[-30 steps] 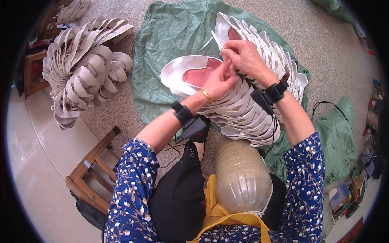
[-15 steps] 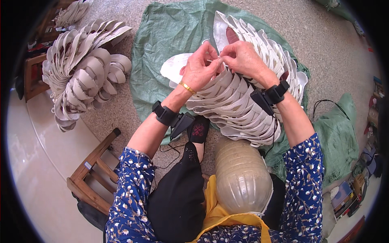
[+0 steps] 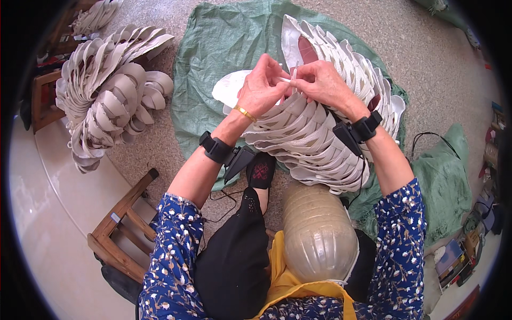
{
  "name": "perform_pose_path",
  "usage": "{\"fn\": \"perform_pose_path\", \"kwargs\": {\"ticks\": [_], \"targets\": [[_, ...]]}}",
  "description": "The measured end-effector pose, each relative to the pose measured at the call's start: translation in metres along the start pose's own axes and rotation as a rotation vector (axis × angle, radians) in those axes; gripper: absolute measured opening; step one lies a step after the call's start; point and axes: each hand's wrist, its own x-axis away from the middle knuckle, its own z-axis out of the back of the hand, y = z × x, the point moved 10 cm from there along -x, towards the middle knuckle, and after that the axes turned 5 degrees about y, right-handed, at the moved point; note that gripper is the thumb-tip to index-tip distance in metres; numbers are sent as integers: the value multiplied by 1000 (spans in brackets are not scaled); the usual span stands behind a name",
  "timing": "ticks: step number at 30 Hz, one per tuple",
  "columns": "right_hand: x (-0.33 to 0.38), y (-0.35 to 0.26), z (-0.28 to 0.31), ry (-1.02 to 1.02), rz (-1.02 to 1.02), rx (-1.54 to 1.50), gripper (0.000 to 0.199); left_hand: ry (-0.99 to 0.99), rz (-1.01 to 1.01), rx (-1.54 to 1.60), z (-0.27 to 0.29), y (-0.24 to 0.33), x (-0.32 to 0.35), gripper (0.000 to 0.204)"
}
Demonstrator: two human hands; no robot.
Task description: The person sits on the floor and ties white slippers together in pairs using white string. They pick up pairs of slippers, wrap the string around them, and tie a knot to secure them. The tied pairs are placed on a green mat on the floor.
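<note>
My left hand [image 3: 260,89] and my right hand [image 3: 323,85] come together over nested rows of white shoe uppers [image 3: 317,141]. Both have their fingertips pinched on a thin white cord [image 3: 285,79] at the far end of the nearer row. My fingers partly cover the cord, so I cannot tell how it is looped or tied. A smooth white rounded piece [image 3: 226,88] sticks out to the left of my left hand. Behind my right hand runs a second row of uppers [image 3: 349,64], with dark red linings showing.
Green woven sheeting [image 3: 205,58] lies under the uppers. A large translucent plastic bottle [image 3: 320,234] rests at my lap. To the left are another heap of grey uppers [image 3: 109,101] and a wooden stool [image 3: 120,234]. Another green sack [image 3: 440,181] lies at the right.
My right hand has shifted slightly down, and its fingers are more bent. More of the white cord shows between my fingertips. The uppers stay in place.
</note>
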Motion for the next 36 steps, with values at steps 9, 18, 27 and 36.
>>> {"fn": "perform_pose_path", "kwargs": {"ticks": [9,18,27,36], "targets": [[0,10,11,158,-124,-62,22,54,-142,-297,-7,-4,2,23],[-8,10,13,122,-193,91,17,105,-652,-518,-25,44,22,17],[8,-12,30,341,121,-24,11,-58,-36,-249,-19,-21,-2,11],[44,33,-7,330,-180,-402,9,-191,153,38,-30,-27,5,12]]}}
